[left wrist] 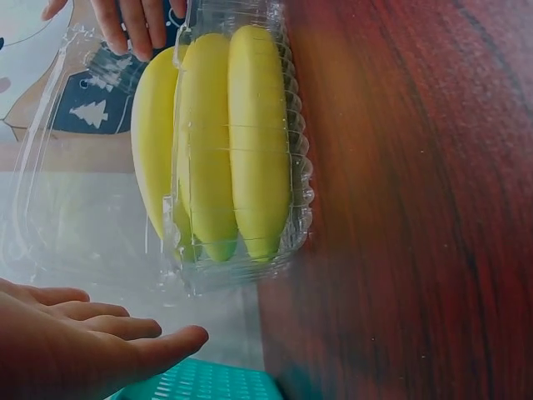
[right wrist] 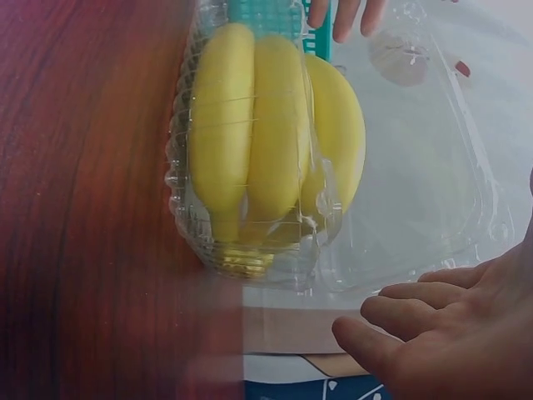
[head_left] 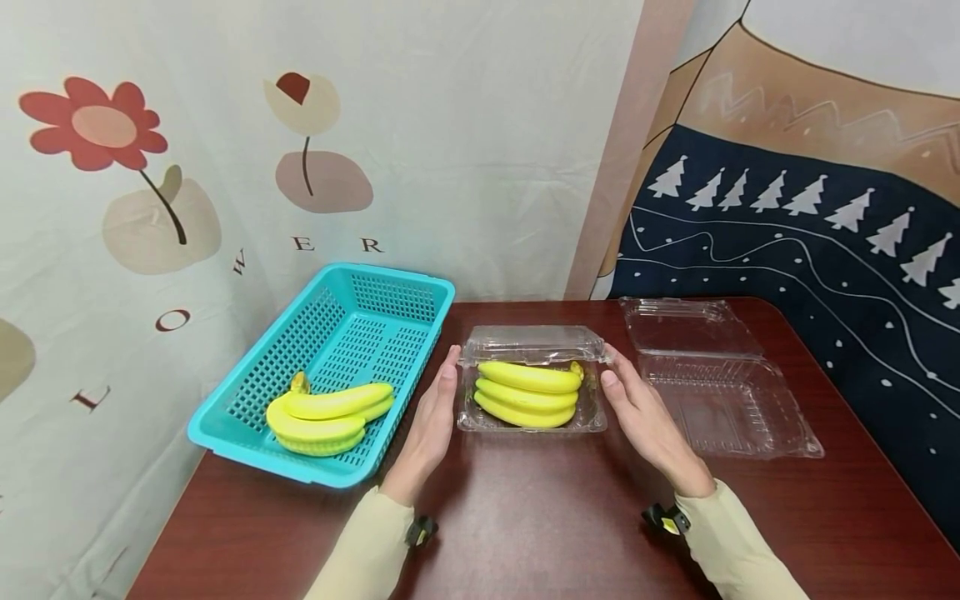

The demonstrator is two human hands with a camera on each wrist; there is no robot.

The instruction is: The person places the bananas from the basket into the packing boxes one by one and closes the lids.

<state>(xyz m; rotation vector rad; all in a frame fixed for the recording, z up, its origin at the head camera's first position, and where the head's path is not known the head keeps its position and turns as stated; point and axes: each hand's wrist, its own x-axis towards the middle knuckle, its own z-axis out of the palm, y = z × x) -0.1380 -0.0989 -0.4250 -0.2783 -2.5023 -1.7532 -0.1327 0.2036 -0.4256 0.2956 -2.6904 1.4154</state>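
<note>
A clear plastic clamshell box [head_left: 534,342] stands on the table in front of me with its lid raised at the back. Inside lies a bunch of three yellow bananas [head_left: 527,397]; in the left wrist view the bananas [left wrist: 258,142] show through the box's side wall. My left hand [head_left: 433,412] is at the left side of the lid, fingers extended. On the other side, my right hand [head_left: 647,415] has its fingers straight at the lid's right edge. In the right wrist view the right hand's thumb [right wrist: 366,342] stands apart from the box wall.
At the left, a turquoise plastic basket [head_left: 322,287] holds another bunch of bananas [head_left: 322,421]. To the right lies a second clear clamshell box [head_left: 720,408], opened flat. Printed cloths [head_left: 480,167] hang behind the dark red wooden table [head_left: 525,517].
</note>
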